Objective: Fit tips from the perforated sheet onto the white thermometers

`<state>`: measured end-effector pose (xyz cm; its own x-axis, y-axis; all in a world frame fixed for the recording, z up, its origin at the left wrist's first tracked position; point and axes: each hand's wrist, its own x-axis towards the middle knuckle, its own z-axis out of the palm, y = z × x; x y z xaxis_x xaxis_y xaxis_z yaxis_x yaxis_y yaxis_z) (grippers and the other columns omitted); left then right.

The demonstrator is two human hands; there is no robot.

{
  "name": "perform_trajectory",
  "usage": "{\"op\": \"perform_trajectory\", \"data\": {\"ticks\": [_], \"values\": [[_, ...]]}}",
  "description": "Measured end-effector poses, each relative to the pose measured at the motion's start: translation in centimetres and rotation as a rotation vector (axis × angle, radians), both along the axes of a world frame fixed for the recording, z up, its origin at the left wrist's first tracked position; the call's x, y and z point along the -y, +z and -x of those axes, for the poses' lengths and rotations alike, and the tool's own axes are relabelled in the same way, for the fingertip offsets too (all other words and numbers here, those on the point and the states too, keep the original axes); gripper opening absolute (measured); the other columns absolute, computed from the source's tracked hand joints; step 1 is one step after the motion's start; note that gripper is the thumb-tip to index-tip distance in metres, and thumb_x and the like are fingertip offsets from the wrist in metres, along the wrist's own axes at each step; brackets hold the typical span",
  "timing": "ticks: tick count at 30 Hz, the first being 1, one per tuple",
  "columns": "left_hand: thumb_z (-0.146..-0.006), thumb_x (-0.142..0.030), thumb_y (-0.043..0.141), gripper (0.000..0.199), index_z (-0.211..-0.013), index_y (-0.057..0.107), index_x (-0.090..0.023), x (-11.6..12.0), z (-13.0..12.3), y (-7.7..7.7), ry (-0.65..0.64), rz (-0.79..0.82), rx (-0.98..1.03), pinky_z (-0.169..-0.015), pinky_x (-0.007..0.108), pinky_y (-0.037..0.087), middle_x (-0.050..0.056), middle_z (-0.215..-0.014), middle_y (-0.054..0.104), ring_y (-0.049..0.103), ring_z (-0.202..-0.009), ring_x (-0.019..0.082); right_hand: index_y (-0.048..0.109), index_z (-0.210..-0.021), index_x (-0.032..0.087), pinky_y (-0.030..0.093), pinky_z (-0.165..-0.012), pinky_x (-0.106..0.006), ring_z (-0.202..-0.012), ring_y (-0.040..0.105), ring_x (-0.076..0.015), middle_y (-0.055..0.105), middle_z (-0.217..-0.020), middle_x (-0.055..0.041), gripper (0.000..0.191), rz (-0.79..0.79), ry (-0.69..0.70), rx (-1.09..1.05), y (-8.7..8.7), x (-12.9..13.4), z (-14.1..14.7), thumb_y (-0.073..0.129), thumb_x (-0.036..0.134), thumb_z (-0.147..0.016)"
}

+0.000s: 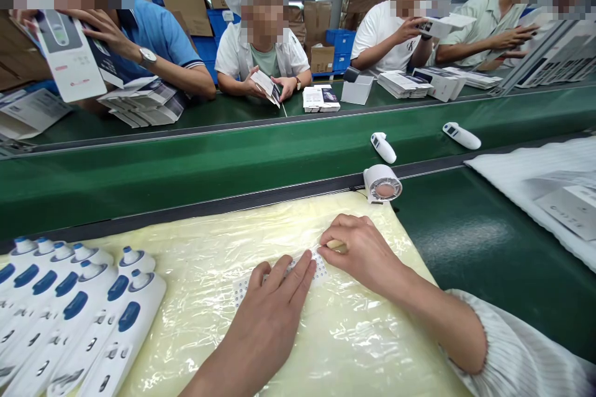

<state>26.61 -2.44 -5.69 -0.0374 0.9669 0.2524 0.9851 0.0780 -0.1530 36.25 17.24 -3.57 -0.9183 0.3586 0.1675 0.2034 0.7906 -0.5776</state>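
"What's nearest you?"
"Your left hand (274,310), palm down, fingers loosely spread across the dotted sheet (320,267). That sheet lies mid-scene on the glossy yellow covering (195,322); white devices (144,304) lie to the left."

"And your right hand (363,254)?"
"Just beyond, at the sheet's right end, thumb and forefinger drawn narrow. Whether they grip anything, you cannot tell."

"How will it handle?"
"Probably very light, thin and bendy, easy to crease. The covering looks slick, so it may slide. Hold it flat with your left fingertips and take the right edge in a fine pinch, off the dots."

"Farther off?"
"A small round unit (382,183), then the green belt (233,161)."
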Motion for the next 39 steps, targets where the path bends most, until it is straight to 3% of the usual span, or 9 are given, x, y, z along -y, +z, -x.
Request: {"op": "perform_trajectory", "data": {"ticks": [6,12,18,21,24,27,33,36,39], "values": [[-0.083,0.002,0.037,0.058,-0.137,0.053,-0.011,0.1,0.0,0.2,0.0,-0.003,0.008,-0.095,0.044,0.027,0.004,-0.146,0.053,0.047,-0.119,0.028,0.071,-0.077,0.022,0.038,-0.085,-0.038,-0.084,0.063,-0.0183,0.066,-0.084,0.0011,0.014,0.04,-0.001,-0.007,0.2,0.1,0.0,0.072,0.01,-0.084],[-0.084,0.003,0.037,0.058,-0.138,0.051,-0.013,0.1,-0.1,-0.2,0.015,-0.021,0.008,-0.095,0.044,0.031,0.004,-0.146,0.053,0.05,-0.119,0.029,0.07,-0.072,0.021,0.046,-0.071,-0.027,-0.076,0.063,-0.0155,0.064,-0.081,0.0011,0.012,0.338,-0.045,-0.086,0.1,-0.4,0.1,0.071,0.012,-0.078],[-0.09,0.0,0.038,0.046,-0.132,0.051,-0.012,2.3,-0.2,3.0,-0.008,-0.179,0.138,-0.1,0.041,0.043,0.01,-0.134,0.061,0.052,-0.121,0.025,0.07,-0.075,0.022,0.05,-0.07,-0.032,-0.08,0.063,-0.0217,0.064,-0.085,-0.0049,0.018,0.331,-0.02,-0.182,0.7,-0.7,-0.9,0.064,0.036,-0.085],[-0.097,-0.011,0.043,0.021,-0.11,0.06,-0.013,7.0,1.5,4.6,0.324,-0.326,0.103,-0.084,0.035,0.051,0.009,-0.097,0.069,0.061,-0.091,0.021,0.071,-0.076,0.024,0.047,-0.054,-0.028,-0.076,0.062,-0.0229,0.064,-0.089,-0.0069,0.023,0.336,-0.053,-0.183,1.7,-0.7,-1.4,0.066,0.045,-0.084],[-0.1,-0.033,0.044,0.033,-0.107,0.063,-0.007,11.8,3.5,4.5,0.816,-0.196,-0.081,-0.071,0.043,0.054,0.015,-0.091,0.066,0.062,-0.082,0.03,0.071,-0.074,0.026,0.042,-0.045,-0.026,-0.072,0.059,-0.0223,0.063,-0.087,-0.0068,0.022,0.341,-0.023,-0.231,3.2,0.1,-1.3,0.067,0.046,-0.082],[-0.1,-0.037,0.038,0.045,-0.111,0.063,-0.001,13.5,4.3,3.0,0.914,-0.017,-0.098,-0.068,0.047,0.055,0.02,-0.095,0.066,0.064,-0.082,0.034,0.072,-0.073,0.026,0.041,-0.046,-0.025,-0.076,0.059,-0.0225,0.063,-0.086,-0.0064,0.019,0.372,0.034,-0.243,4.9,1.8,-0.5,0.066,0.042,-0.083],[-0.093,-0.024,0.039,0.029,-0.113,0.058,-0.013,10.6,3.3,1.7,0.757,-0.137,0.138,-0.074,0.045,0.057,0.016,-0.1,0.068,0.068,-0.088,0.031,0.07,-0.074,0.028,0.043,-0.053,-0.023,-0.087,0.059,-0.02,0.062,-0.086,-0.0019,0.013,0.443,0.078,-0.291,7.0,4.0,0.2,0.065,0.033,-0.085],[-0.089,-0.031,0.048,0.036,-0.123,0.049,-0.019,8.2,3.6,3.0,0.75,-0.158,0.51,-0.064,0.037,0.056,0.009,-0.095,0.067,0.069,-0.078,0.026,0.071,-0.074,0.027,0.045,-0.054,-0.023,-0.08,0.059,-0.0182,0.061,-0.083,-0.0021,0.014,0.482,0.074,-0.352,7.6,3.8,-0.1,0.065,0.032,-0.085],[-0.086,-0.039,0.054,0.037,-0.119,0.047,-0.023,4.4,3.9,5.0,0.697,-0.286,0.894,-0.073,0.039,0.057,0.007,-0.099,0.066,0.069,-0.084,0.025,0.071,-0.072,0.026,0.044,-0.049,-0.022,-0.076,0.058,-0.0182,0.061,-0.083,-0.0033,0.016,0.538,0.057,-0.402,8.1,3.3,-0.4,0.066,0.035,-0.084]]}}
